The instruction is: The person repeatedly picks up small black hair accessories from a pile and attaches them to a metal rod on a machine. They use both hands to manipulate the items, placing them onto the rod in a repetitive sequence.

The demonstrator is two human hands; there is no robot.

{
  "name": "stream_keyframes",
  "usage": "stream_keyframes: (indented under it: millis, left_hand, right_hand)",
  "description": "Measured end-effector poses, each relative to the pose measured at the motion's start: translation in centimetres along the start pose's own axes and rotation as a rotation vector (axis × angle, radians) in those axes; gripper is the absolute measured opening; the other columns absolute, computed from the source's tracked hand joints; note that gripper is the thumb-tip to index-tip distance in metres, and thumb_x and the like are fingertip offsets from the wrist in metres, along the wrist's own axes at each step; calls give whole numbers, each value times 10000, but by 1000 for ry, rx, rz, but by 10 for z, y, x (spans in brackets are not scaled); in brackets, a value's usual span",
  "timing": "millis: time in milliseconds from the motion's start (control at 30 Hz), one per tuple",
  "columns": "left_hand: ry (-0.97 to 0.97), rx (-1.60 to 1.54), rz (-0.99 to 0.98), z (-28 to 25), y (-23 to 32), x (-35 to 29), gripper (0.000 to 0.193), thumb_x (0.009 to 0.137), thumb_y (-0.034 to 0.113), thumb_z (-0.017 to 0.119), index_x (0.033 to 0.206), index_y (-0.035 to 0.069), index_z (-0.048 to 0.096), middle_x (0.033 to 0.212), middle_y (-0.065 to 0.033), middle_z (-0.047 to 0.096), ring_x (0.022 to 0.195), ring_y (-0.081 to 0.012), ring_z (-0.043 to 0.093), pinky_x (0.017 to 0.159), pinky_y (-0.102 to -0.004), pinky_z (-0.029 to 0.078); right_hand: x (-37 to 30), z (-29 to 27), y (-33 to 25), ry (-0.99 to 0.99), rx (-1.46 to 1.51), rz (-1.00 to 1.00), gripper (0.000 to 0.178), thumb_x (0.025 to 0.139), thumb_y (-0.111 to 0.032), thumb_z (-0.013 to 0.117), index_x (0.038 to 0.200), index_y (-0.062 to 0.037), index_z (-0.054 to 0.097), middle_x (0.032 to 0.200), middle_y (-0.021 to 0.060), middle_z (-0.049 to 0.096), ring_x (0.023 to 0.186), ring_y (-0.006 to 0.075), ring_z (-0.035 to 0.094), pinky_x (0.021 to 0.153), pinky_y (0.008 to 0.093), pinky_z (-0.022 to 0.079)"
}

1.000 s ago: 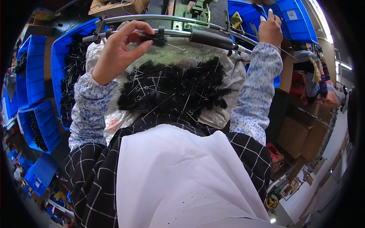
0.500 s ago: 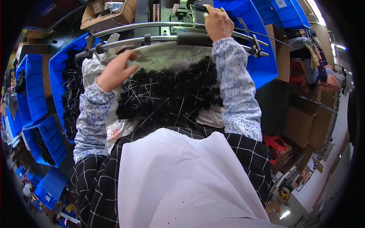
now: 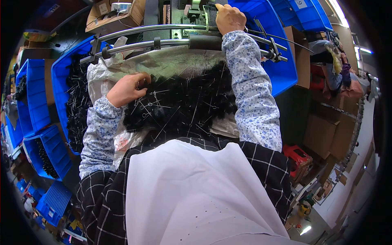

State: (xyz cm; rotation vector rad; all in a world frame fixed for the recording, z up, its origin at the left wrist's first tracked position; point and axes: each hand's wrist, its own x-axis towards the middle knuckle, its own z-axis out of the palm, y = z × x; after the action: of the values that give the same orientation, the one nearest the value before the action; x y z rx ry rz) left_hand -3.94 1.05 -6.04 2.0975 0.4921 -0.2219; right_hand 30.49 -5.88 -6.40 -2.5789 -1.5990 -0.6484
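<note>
On my feed the blue bin (image 3: 60,77) at left of centre was heaped with black brushes and thin wire stems; farther left, I saw a tall blue bin (image 3: 38,96) with dark stuff inside and, below it, a smaller blue bin (image 3: 57,143) with a row of dark pieces; the cardboard box (image 3: 112,25) at upper left held a pale device (image 3: 121,7), and another blue bin (image 3: 283,77) stood at upper right, partly under the metal rails (image 3: 134,45). The main brush pile (image 3: 183,100) lay mid-frame on a pale, crumpled sheet (image 3: 171,61), its wire loops pointing every way. My left hand (image 3: 129,89) was at the pile's upper-left edge, thumb and forefinger curled with a slight gap, and I could not tell whether they held anything. My right hand (image 3: 230,19), at top centre beside the green machine (image 3: 195,16), was folded narrow, fingertips closed on the end of a single brush (image 3: 211,7). Beyond, I had cardboard boxes (image 3: 320,134) and a bent-over co-worker (image 3: 337,77) at the right, and a red crate (image 3: 297,157) at lower right
</note>
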Motion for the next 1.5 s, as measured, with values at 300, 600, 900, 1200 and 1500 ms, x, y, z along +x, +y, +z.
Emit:
stream_keyframes:
  millis: [300, 600, 900, 1200, 1500]
  left_hand:
    - [64, -93, -61, -20, 9, -15, 241, 697, 82, 618, 903, 4, 520, 779, -91, 578, 672, -179, 556, 625, -283, 445]
    - [431, -172, 73, -48, 6, -35, 208, 748, -4, 593, 927, 36, 497, 868, -9, 573, 724, -68, 528, 688, -214, 427]
    - [649, -373, 138, -66, 23, -44, 214, 796, -10, 572, 980, 33, 472, 993, -41, 568, 724, -33, 503, 676, -184, 426]
    - [704, -346, 227, -68, 28, -32, 217, 798, -19, 565, 988, 34, 475, 1027, -73, 575, 821, -78, 542, 759, -220, 447]
    - [619, -459, 264, -62, 24, -36, 197, 802, -53, 536, 973, 25, 480, 1078, -105, 554, 951, -142, 554, 849, -275, 447]
  right_hand:
    - [4, 4, 0, -33, 319, 47, 234, 782, -215, 581, 997, -145, 642, 945, 98, 525, 876, 281, 532, 760, 395, 429]
    - [-11, 6, 12, 8, 162, 121, 402, 743, -312, 611, 1088, -104, 599, 985, 125, 608, 934, 295, 574, 792, 433, 435]
    - [-4, 8, -24, -19, 287, 126, 349, 720, -259, 600, 1019, -82, 626, 932, 113, 633, 938, 278, 584, 774, 423, 438]
    - [-3, -3, -32, 4, 188, 112, 365, 750, -296, 589, 1064, -113, 622, 1058, 75, 623, 1066, 266, 542, 839, 418, 391]
    - [-4, 2, 26, -142, 326, 196, 335, 805, -345, 537, 1020, -111, 643, 949, 104, 639, 940, 275, 597, 777, 438, 448]
